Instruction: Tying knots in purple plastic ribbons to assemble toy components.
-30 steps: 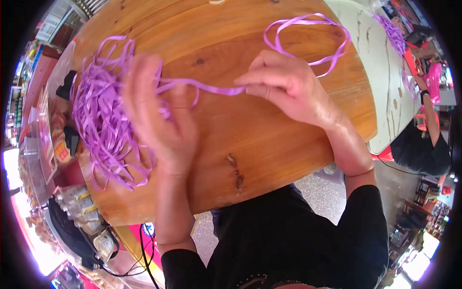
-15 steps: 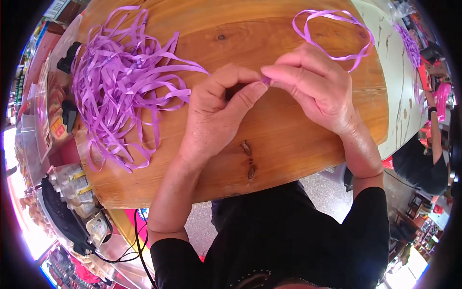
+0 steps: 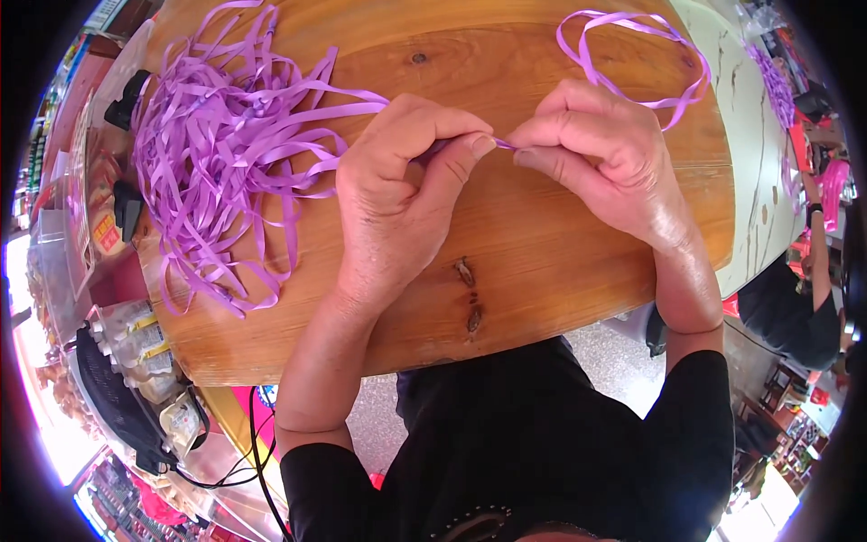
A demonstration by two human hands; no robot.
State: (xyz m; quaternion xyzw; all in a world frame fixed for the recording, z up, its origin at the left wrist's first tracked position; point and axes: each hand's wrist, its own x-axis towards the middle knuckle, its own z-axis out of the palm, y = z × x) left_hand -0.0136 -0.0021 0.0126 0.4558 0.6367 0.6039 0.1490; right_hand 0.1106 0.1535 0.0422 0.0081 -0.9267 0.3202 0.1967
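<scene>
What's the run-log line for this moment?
left hand: pinching purple ribbon | right hand: pinching same ribbon | table left: tangled ribbon pile | table far right: looped ribbon | surface: wooden table

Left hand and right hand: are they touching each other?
Apart. The head view shows a small gap between the fingertips of the left hand and those of the right hand, with a short stretch of purple ribbon spanning it.

a person in black (image 3: 788,312) is beside a white marbled table (image 3: 752,199).
</scene>
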